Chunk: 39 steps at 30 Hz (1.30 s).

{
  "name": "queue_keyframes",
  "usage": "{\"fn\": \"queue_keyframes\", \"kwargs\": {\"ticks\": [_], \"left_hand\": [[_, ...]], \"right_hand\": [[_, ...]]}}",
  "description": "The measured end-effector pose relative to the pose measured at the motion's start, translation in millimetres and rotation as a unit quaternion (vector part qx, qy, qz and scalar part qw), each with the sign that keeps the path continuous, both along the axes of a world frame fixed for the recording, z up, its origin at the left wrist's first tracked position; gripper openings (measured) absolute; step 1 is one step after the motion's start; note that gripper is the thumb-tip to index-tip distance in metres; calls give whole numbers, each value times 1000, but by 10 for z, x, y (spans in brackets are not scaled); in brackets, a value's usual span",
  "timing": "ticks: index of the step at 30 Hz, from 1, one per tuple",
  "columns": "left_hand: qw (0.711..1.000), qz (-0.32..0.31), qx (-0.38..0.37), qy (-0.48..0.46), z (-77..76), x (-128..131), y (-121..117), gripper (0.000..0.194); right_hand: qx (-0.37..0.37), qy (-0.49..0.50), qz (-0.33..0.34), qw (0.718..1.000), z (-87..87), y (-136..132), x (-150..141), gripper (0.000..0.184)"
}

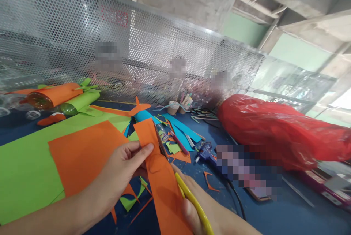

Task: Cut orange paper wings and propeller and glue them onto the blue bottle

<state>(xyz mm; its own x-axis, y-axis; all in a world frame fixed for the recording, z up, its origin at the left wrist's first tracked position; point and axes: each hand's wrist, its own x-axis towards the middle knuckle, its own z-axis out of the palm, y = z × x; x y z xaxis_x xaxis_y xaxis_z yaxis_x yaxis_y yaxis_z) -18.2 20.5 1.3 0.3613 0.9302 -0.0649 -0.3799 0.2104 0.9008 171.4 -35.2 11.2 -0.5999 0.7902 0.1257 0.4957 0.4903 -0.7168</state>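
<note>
My left hand pinches a long strip of orange paper between thumb and fingers, near its upper end. A curved line is drawn across the strip. My right hand is wrapped around the yellow handles of a pair of scissors. Their blades reach up along the strip's right edge, partly hidden by the paper. Left of the strip, a larger orange sheet lies on a green sheet. Orange and green scraps are scattered below my left hand.
A blue glue gun and a phone lie to the right, before a red plastic bag. Paper-wrapped bottles rest at the left. Cups with sticks stand by the perforated metal screen; blurred people are behind it.
</note>
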Motion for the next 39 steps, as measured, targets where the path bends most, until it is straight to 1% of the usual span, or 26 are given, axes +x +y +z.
{"fn": "queue_keyframes", "kwargs": {"ticks": [5, 8, 11, 19, 23, 27, 32, 36, 39], "left_hand": [[1000, -10, 2, 8, -21, -9, -4, 26], [1000, -14, 3, 11, -37, -14, -6, 27], [1000, -12, -2, 7, -43, -14, -7, 26], [1000, -17, 3, 8, -21, -1, -6, 25], [1000, -24, 10, 12, -14, -8, -9, 26], [1000, -21, 8, 11, -15, -5, -9, 24], [1000, -19, 7, 9, -20, 4, -3, 26], [1000, -22, 11, 13, -23, -3, 6, 28], [1000, -24, 13, 15, -17, -10, 9, 29]], "right_hand": [[7, 15, -21, 1000, -47, 14, -26, 81], [15, 16, -50, 998, -86, 11, -24, 84], [15, 19, -71, 997, -113, -12, -28, 83], [30, 31, -80, 996, -82, -33, -64, 78], [39, 50, -63, 996, -62, -27, -68, 74], [44, 34, -77, 995, -89, -23, -62, 72], [48, 32, -89, 994, -136, -30, -54, 76], [38, 40, -97, 994, -156, -22, -53, 76], [13, 50, -78, 996, -173, 16, -46, 78]]}}
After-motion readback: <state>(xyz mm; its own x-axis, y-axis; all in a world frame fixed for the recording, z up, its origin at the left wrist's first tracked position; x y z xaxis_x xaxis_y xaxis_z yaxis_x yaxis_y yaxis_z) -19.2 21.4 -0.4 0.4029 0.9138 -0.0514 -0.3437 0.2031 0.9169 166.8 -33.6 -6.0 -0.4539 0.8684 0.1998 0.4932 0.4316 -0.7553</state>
